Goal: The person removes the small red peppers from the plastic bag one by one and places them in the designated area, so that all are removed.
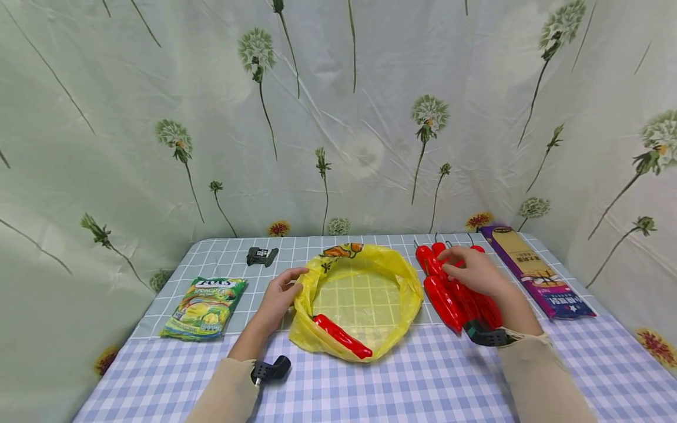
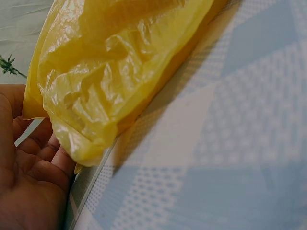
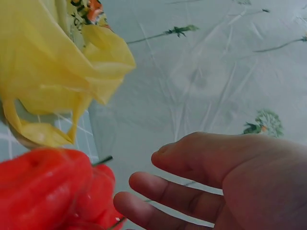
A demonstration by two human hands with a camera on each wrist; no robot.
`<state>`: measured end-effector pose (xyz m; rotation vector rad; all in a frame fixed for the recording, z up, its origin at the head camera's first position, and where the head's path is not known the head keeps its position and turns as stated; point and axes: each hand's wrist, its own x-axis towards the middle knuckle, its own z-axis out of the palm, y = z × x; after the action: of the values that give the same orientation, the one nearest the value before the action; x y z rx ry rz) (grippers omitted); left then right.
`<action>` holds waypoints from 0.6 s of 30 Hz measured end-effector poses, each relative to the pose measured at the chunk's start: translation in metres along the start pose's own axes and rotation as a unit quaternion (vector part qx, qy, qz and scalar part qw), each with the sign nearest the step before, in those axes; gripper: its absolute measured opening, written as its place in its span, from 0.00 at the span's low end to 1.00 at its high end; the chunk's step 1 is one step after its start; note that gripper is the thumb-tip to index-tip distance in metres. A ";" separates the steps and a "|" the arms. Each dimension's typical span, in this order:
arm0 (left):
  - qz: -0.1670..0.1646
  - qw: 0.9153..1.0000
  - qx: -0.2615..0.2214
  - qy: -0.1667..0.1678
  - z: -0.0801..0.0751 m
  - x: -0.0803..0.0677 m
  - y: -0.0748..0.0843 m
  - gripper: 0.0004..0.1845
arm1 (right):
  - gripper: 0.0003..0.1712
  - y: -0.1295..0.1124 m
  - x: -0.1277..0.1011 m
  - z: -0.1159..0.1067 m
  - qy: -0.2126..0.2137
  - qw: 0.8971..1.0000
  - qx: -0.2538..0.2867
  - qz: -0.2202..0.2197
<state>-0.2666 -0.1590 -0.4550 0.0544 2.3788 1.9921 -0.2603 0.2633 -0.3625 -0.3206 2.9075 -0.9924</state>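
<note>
A yellow plastic bag (image 1: 409, 282) lies spread with its mouth up in the middle of the table. Inside its near side lies one red chili pepper (image 1: 342, 337). At the bag's left rim, my left hand (image 1: 278, 298) pinches the plastic between thumb and fingers; the left wrist view shows the crumpled yellow film (image 2: 91, 76) against them. To the right is a pile of glossy red peppers (image 1: 443, 302) with dark stems. My right hand (image 1: 474, 271) hovers over this pile, thumb and fingers apart, holding nothing. In the right wrist view, its fingertips come close beside the peppers (image 3: 43, 191).
A green candy packet (image 1: 205, 308) lies at the left. Behind it sits a small black object (image 1: 262, 256). A long purple and tan package (image 1: 536, 273) lies along the right edge. A flower-printed sheet (image 1: 338, 117) hangs behind the checked tablecloth (image 1: 317, 388).
</note>
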 end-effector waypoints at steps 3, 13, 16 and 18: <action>0.000 1.000 -0.004 -0.001 0.000 0.000 0.000 0.22 | 0.18 -0.005 0.001 0.005 0.009 1.000 -0.016 -0.009; -0.001 1.000 -0.004 -0.005 -0.001 0.001 -0.001 0.22 | 0.19 -0.023 0.004 0.024 0.010 0.999 -0.033 -0.026; -0.001 1.000 -0.006 -0.006 -0.001 0.001 0.000 0.22 | 0.18 -0.029 0.004 0.030 0.013 0.998 -0.038 -0.038; 0.000 1.000 -0.008 -0.008 -0.002 0.001 0.000 0.22 | 0.17 -0.033 0.004 0.033 0.016 0.998 -0.038 -0.048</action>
<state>-0.2675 -0.1606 -0.4548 0.0695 2.3529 2.0027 -0.2549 0.2171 -0.3688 -0.4567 2.9895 -0.9090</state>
